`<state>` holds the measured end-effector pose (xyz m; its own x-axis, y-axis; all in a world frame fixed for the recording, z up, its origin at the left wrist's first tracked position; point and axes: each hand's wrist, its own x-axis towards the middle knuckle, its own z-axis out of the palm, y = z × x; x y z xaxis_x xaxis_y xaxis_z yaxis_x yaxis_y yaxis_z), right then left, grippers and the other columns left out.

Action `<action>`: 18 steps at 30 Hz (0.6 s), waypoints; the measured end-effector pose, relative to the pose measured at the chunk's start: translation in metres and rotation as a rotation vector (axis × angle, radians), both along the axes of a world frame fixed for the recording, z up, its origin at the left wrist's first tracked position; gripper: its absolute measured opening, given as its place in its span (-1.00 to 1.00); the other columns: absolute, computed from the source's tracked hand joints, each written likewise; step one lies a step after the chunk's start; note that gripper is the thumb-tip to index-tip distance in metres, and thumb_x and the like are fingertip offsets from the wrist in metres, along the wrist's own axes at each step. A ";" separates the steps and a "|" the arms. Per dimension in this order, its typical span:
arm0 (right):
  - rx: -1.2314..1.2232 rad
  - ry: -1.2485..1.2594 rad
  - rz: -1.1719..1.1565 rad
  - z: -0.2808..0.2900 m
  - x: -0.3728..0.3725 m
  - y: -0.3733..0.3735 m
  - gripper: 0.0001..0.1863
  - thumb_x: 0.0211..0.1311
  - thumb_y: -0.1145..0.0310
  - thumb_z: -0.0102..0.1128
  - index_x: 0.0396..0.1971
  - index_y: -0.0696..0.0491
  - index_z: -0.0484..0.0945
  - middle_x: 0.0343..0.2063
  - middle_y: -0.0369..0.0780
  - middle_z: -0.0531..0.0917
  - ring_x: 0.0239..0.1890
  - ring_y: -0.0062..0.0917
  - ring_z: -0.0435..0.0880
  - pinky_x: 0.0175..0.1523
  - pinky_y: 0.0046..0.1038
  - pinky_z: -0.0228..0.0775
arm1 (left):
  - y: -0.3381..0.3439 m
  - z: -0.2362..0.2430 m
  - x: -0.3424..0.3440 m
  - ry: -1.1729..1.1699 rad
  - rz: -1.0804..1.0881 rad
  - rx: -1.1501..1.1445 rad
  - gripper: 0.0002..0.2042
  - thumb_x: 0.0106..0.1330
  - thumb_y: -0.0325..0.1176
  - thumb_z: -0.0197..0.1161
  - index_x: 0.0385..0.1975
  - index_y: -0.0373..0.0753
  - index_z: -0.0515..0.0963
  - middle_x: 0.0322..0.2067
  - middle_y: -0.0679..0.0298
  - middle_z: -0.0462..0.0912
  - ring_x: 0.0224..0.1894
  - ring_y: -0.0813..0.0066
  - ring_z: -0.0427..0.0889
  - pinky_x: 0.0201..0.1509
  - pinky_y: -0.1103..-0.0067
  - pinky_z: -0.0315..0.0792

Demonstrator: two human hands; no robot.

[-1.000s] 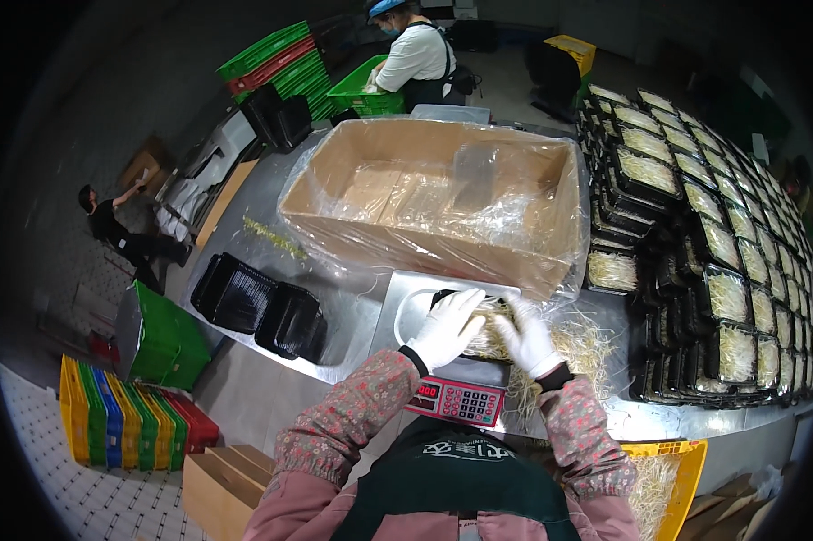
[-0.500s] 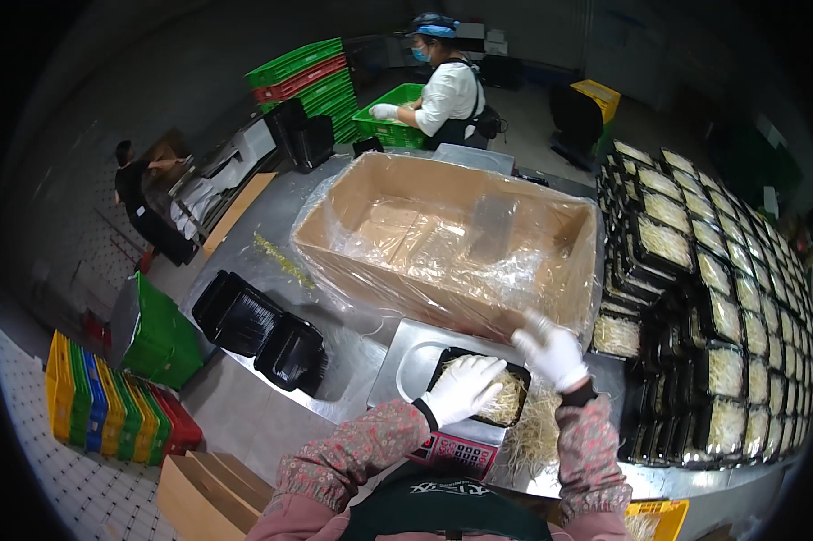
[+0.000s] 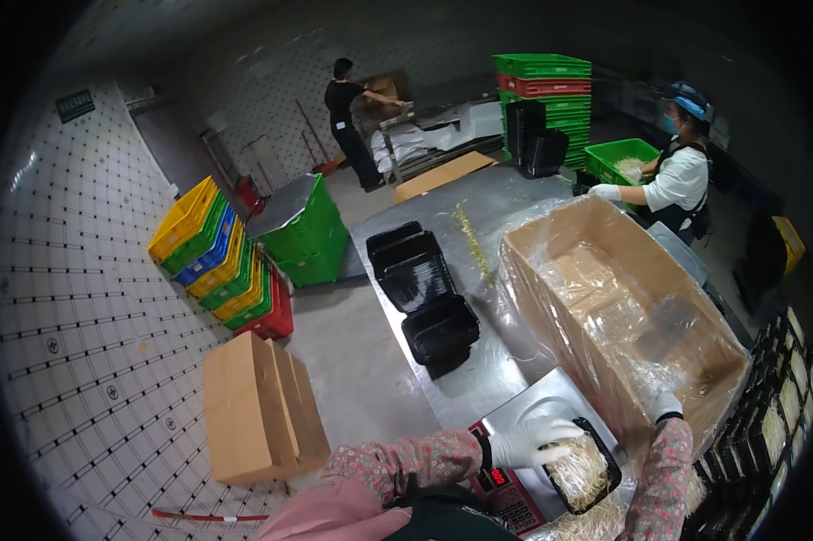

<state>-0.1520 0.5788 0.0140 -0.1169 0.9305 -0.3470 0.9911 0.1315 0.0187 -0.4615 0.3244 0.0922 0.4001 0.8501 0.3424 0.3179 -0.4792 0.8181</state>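
Note:
My gloved left hand (image 3: 531, 444) has its fingers stretched over the edge of a black tray (image 3: 612, 464) filled with pale thin sprouts (image 3: 576, 469). That tray sits tilted in view on a metal-topped scale (image 3: 546, 397). My right hand (image 3: 664, 403), also gloved, reaches over the near wall of a large carton (image 3: 551, 270) lined with clear plastic. Its fingers are partly hidden among shiny clear plastic, so what they hold cannot be made out. Loose sprouts (image 3: 596, 521) lie on the table beside the scale, under my right forearm.
Nested empty black trays (image 3: 424, 279) stand on the metal table (image 3: 370, 243), left of the carton. Filled trays (image 3: 771, 424) are stacked at the right. Coloured crates (image 3: 222, 261) and flattened cartons (image 3: 253, 410) stand left. One co-worker (image 3: 681, 176) handles a green crate (image 3: 618, 158); another person (image 3: 348, 122) stands farther back.
The view has swung left, bringing more of the left-hand floor and crates in. My right hand has moved from beside the scale to the carton's inside. My left hand stays at the tray.

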 end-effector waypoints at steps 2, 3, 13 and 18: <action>0.208 -0.051 -0.053 0.013 0.011 -0.015 -0.70 0.12 0.20 0.14 -0.31 0.09 0.69 -0.25 0.01 0.69 -0.10 -0.19 0.68 0.01 -0.26 0.52 | -0.001 0.014 -0.009 0.000 0.028 -0.063 -0.64 0.28 -0.42 0.15 0.08 -0.33 0.45 0.05 0.02 0.49 0.12 0.08 0.46 0.23 0.32 0.34; 0.224 -0.093 -0.036 0.016 0.026 -0.018 -0.72 0.11 0.22 0.15 -0.31 0.08 0.68 -0.26 -0.01 0.69 -0.12 -0.20 0.69 -0.02 -0.27 0.53 | 0.005 0.003 -0.013 -0.001 0.074 0.201 -0.64 0.34 -0.37 0.12 0.11 -0.32 0.42 0.03 0.06 0.51 0.11 0.18 0.47 0.24 0.37 0.33; 0.999 0.756 0.281 0.223 -0.017 -0.166 -0.72 0.16 0.55 0.17 -0.10 0.05 0.58 -0.26 -0.15 0.69 -0.24 -0.29 0.69 -0.15 -0.39 0.54 | 0.034 0.053 -0.068 -0.840 0.024 -0.720 -0.16 0.35 0.31 -0.17 0.27 -0.44 0.17 -0.07 -0.04 0.58 -0.14 0.26 0.66 -0.37 0.60 0.58; 0.786 0.547 0.861 0.213 -0.040 -0.239 -0.70 0.06 0.39 0.30 -0.14 -0.07 0.62 -0.07 -0.24 0.64 0.03 -0.31 0.60 -0.02 -0.36 0.49 | 0.046 0.088 -0.032 -1.062 -0.176 -0.938 -0.21 0.39 0.19 -0.07 0.32 -0.44 0.06 -0.06 -0.08 0.55 -0.16 0.23 0.64 -0.38 0.59 0.56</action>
<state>-0.1921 0.3394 0.2271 -0.7311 0.4164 0.5406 0.4963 0.8681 0.0026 -0.4938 0.3706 0.1806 0.4364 0.8929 -0.1105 -0.6415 0.3949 0.6577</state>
